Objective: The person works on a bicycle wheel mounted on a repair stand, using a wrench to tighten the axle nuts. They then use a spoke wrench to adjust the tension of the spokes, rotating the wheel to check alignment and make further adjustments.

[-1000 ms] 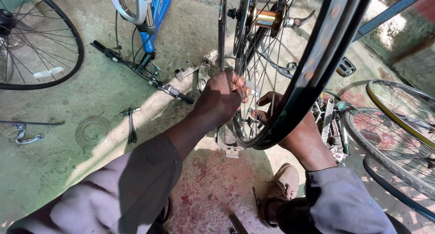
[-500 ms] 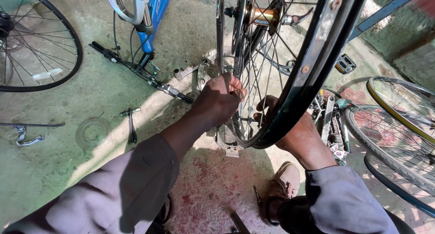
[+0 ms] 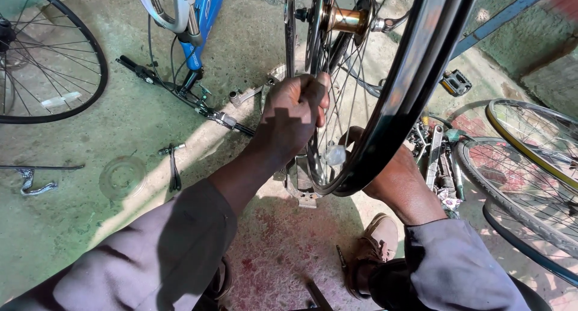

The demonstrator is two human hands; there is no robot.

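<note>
From the head camera, the bicycle wheel (image 3: 385,106) stands upright in the middle of the view, its black rim curving down from the top right to a low point just above the concrete floor (image 3: 90,227), its brass-coloured hub (image 3: 346,20) near the top edge. The left hand (image 3: 295,109) is clenched around the spokes (image 3: 337,88) on the near side of the wheel, knuckles toward the camera. The right hand (image 3: 394,172) reaches behind the rim's lowest part; its fingers are hidden by the rim, so I cannot tell whether it grasps anything. Both arms wear grey sleeves. A sandalled foot (image 3: 373,251) rests on the floor below the right wrist. To the left lie a second wheel (image 3: 54,52), a blue bicycle frame (image 3: 201,22), a handlebar (image 3: 180,97) and a clear round disc (image 3: 122,177). To the right, 2 more rims (image 3: 530,154) lean near a heap of tools (image 3: 442,160).
</note>
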